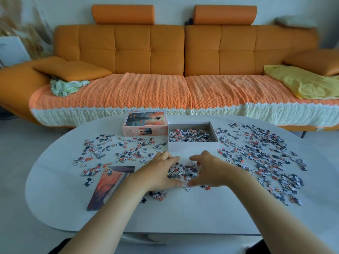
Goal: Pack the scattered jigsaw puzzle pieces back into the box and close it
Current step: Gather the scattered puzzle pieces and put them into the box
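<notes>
An open white box stands at the table's far middle, holding a layer of puzzle pieces. Its lid, printed with an orange and grey picture, stands just left of it. Small orange, grey and white pieces lie scattered left and right of the box. In front of the box my left hand and my right hand cup a small heap of pieces from both sides, fingers curved around it, thumbs nearly meeting at the near edge.
A printed reference picture lies flat at the near left of the white oval table. A few pieces lie under my left wrist. Behind the table stands an orange sofa with cushions and cloths.
</notes>
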{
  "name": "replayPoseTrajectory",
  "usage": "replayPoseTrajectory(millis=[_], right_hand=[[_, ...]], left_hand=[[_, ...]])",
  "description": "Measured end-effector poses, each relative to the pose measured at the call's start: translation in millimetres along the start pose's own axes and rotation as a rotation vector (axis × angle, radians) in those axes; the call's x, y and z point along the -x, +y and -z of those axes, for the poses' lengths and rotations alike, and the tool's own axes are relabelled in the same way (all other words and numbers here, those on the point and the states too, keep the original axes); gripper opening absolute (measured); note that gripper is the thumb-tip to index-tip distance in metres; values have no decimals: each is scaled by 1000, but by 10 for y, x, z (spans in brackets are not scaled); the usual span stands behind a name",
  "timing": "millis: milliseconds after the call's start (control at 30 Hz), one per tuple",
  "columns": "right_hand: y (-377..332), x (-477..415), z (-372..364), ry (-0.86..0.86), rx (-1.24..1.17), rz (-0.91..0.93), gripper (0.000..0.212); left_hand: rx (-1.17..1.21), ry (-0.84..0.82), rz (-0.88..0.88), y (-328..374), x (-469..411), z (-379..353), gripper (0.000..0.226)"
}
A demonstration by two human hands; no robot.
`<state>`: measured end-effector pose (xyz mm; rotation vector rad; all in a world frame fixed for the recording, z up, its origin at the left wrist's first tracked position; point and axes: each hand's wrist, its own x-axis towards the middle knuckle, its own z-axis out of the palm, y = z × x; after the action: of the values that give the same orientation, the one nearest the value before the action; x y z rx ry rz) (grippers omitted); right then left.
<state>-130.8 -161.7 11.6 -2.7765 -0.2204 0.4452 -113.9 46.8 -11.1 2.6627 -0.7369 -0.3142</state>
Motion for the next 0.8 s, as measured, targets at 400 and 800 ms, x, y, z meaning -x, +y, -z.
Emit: replayPoseTrajectory(millis=[400, 800], right_hand=[[-196, -102, -13, 144, -82, 41, 15], [1, -341, 426, 379, -327, 57, 9]], left_hand=[[123, 174, -27, 135, -93, -17, 21], [404, 387, -7, 191, -531, 297, 9]])
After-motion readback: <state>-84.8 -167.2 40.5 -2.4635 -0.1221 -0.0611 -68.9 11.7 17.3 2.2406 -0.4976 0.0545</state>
